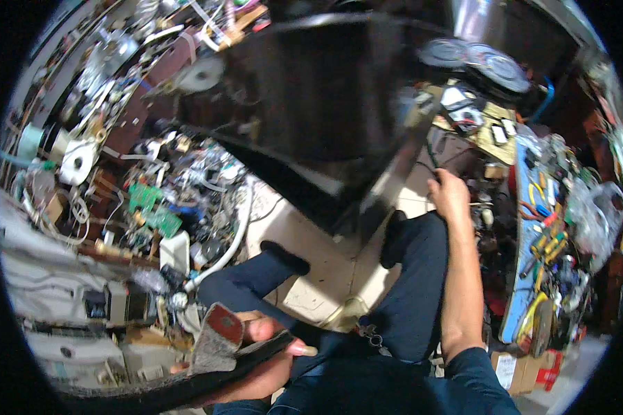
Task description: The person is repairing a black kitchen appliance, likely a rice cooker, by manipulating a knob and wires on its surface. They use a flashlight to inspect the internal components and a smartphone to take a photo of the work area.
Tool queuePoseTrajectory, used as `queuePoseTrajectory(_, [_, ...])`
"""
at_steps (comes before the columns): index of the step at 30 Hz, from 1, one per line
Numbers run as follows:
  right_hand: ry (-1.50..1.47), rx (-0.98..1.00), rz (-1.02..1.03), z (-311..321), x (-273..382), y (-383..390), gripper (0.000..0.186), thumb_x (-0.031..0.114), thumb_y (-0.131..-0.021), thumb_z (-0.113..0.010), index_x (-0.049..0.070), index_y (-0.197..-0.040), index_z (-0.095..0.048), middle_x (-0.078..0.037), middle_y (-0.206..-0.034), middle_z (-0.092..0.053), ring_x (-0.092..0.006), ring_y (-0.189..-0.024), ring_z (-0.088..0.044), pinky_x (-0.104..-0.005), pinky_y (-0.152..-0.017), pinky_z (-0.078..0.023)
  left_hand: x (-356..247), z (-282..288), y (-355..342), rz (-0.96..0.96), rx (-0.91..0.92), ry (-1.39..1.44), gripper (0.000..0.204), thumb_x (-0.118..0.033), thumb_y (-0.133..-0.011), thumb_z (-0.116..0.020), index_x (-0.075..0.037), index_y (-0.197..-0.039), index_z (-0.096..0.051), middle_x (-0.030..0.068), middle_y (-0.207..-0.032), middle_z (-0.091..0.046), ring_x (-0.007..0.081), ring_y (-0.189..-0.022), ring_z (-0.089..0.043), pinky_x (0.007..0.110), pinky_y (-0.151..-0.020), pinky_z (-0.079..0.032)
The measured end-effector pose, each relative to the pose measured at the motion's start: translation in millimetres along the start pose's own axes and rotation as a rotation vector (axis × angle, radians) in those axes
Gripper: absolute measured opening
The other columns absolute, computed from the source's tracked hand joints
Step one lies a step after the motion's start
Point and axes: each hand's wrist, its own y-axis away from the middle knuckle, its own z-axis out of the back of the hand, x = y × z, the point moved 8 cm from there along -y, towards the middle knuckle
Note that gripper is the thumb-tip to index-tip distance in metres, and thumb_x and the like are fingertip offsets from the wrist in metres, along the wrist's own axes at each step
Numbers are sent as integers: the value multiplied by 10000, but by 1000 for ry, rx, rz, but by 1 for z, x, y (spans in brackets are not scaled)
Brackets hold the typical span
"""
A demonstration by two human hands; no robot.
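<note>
Head view: holding a black strip (266,349) in the left hand (273,377) at 7 o'clock, right hand (451,197) out at 3.

Left grip closed on strip, beside a grey fuzzy flap (211,342) with reddish patch. Right grip at a thin dark rod (431,153), toward 2; cannot tell whether closed on it. Judged step: keeping strip in hand while handling rod; next move probably calls for secure hold on rod, clear of large dark panel (291,104) blocking view at 12. Also noted: blue board (519,290) with yellow-handled tools (551,247) at 4, green plastic pieces (145,197) at 9.
</note>
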Motion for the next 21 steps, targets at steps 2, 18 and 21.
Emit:
queuePoseTrajectory(2, [-26, 31, -13, 0, 5, -1, 358, 273, -933, -681, 38, -1203, -700, -237, -1126, -726, -412, -1072, -687, -509, -932, -535, 3, 2, -2, 10, -26, 22, 795, -681, -844, -726, -10, -1261, -632, 144, -1170, -727, 252, -992, -678, 390, -922, -546])
queuePoseTrajectory(18, [-70, 34, -19, 13, 17, 7, 353, 255, -924, -681, 28, -1193, -690, -232, -1108, -727, -416, -1071, -682, -509, -939, -534, -20, -4, -13, -116, -64, -232, 920, -798, -853, -608, 12, -1287, -606, 174, -1187, -724, 272, -997, -696, 404, -919, -577])
queuePoseTrajectory(21, [-93, -29, 12, 15, 12, 10, 356, 275, -922, -687, 20, -1168, -697, -241, -1094, -724, -425, -1066, -676, -512, -921, -530, -29, -2, -13, -140, -238, -139, 1003, -881, -840, -501, 16, -1274, -616, 181, -1142, -727, 286, -973, -707, 411, -906, -593])
